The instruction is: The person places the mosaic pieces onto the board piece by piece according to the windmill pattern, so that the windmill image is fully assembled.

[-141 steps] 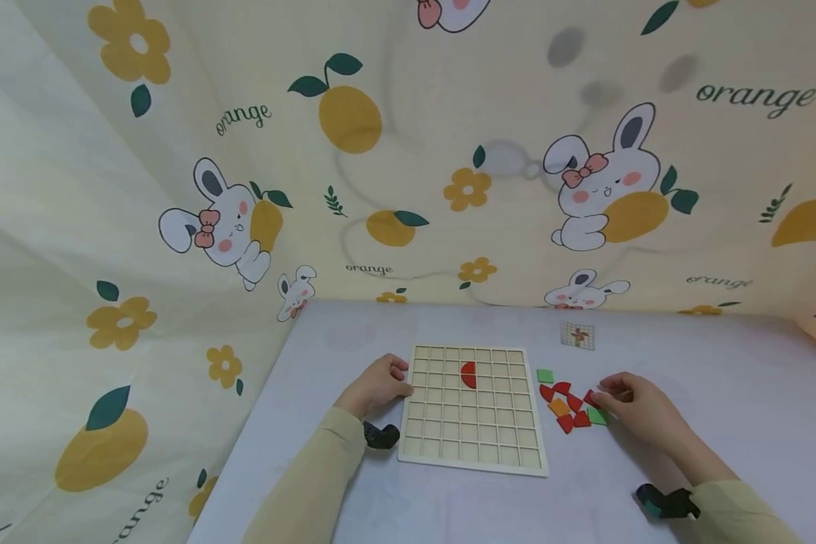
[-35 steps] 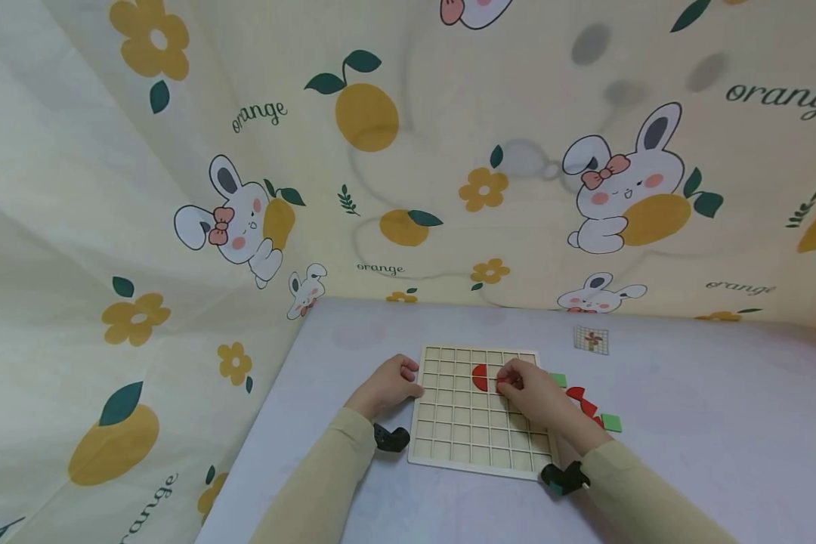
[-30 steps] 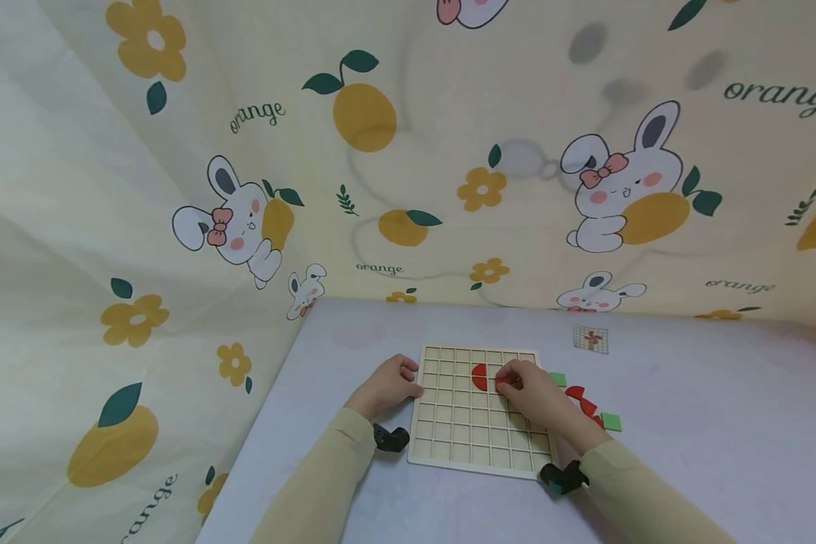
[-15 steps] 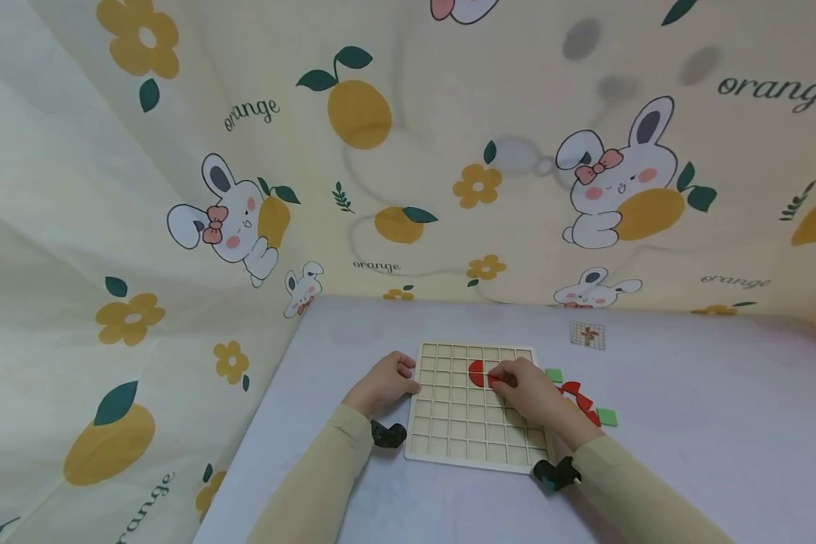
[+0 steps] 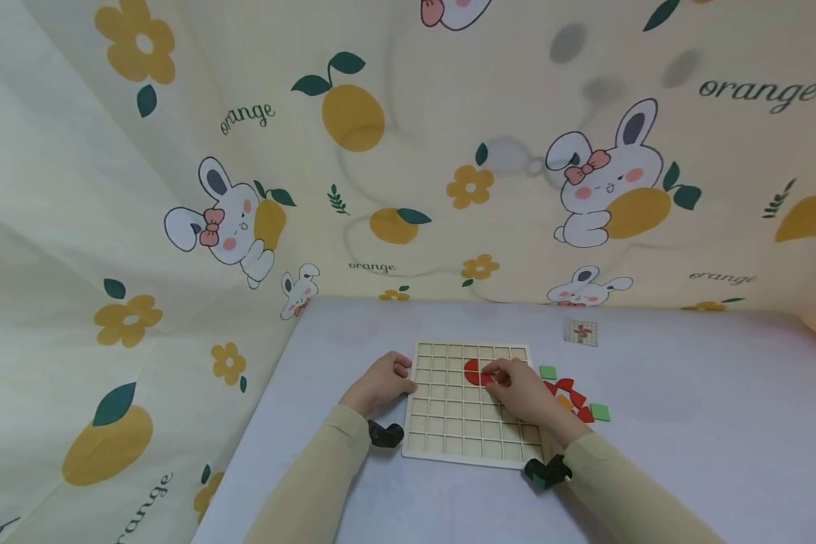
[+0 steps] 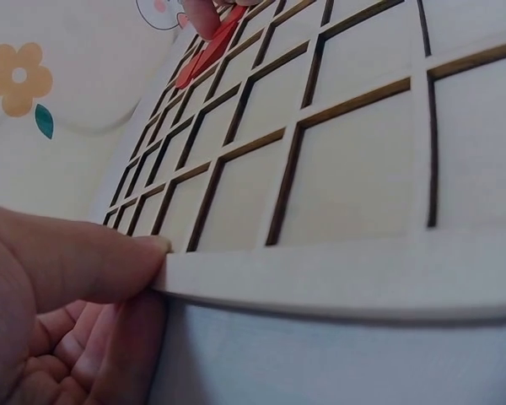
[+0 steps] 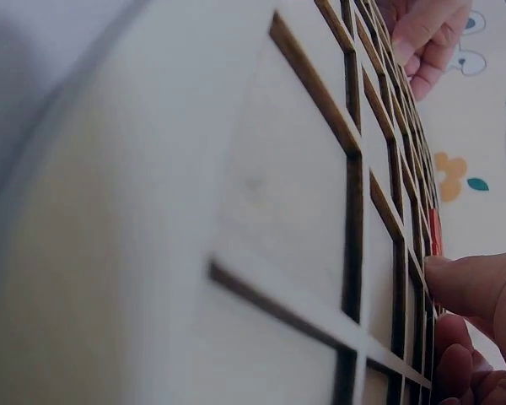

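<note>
A pale wooden grid board (image 5: pixel 449 432) lies flat on the table. My left hand (image 5: pixel 379 384) grips its left edge; in the left wrist view the thumb (image 6: pixel 93 257) lies at the rim with fingers curled below. Two red quarter-circle pieces (image 5: pixel 472 372) sit in neighbouring cells in the board's upper part, making a half disc. Just right of them, my right hand (image 5: pixel 522 391) pinches another red quarter-circle piece (image 5: pixel 486 380) down at a cell, its far side hidden by the fingers. The right wrist view shows the thumb (image 7: pixel 468 283) close to the red.
Right of the board lie loose red pieces (image 5: pixel 577 398), an orange piece (image 5: pixel 565 403) and green squares (image 5: pixel 600 412), partly behind the right hand. A small pattern card (image 5: pixel 580 332) lies farther back. A printed curtain (image 5: pixel 421 181) rises behind the table.
My right hand has come from the loose pieces at the right onto the board with a red piece, and has lowered it beside the half disc. The left hand keeps its place.
</note>
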A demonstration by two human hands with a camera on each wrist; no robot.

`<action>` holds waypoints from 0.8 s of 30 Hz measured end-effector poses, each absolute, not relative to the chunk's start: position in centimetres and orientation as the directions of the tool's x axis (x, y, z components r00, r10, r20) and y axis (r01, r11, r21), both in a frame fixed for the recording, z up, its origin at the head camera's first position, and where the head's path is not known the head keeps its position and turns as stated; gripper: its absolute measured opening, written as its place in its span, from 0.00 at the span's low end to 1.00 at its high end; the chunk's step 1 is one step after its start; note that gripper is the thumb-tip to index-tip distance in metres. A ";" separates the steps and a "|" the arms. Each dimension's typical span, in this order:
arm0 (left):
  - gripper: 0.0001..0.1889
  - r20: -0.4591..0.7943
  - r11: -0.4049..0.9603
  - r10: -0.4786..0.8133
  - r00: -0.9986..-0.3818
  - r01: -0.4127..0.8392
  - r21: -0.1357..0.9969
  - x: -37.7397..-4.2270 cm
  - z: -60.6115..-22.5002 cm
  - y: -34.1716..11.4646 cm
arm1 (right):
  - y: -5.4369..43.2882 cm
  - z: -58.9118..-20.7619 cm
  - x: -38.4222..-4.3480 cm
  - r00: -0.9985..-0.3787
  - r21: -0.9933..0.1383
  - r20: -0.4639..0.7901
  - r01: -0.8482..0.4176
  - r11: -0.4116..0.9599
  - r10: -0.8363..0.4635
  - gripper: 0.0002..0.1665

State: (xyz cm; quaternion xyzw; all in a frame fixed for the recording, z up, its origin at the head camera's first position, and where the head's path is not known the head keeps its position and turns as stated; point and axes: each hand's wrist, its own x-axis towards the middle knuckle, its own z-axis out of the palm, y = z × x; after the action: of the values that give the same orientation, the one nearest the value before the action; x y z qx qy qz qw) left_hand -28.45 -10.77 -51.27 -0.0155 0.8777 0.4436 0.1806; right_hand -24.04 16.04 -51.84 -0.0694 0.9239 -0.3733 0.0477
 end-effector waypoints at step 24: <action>0.20 -0.339 0.618 0.123 -0.932 -0.195 0.761 -28.4 -51.0 -10.8 | 15.3 -51.7 -23.9 -0.995 -0.718 -0.053 -0.021 0.696 -0.084 0.13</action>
State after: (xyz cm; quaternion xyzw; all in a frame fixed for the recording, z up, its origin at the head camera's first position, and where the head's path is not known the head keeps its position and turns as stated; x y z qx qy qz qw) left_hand -28.43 -10.79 -50.95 -0.0204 0.8808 0.4365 0.1826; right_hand -23.95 15.31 -51.74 -0.0286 0.9200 -0.3887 0.0409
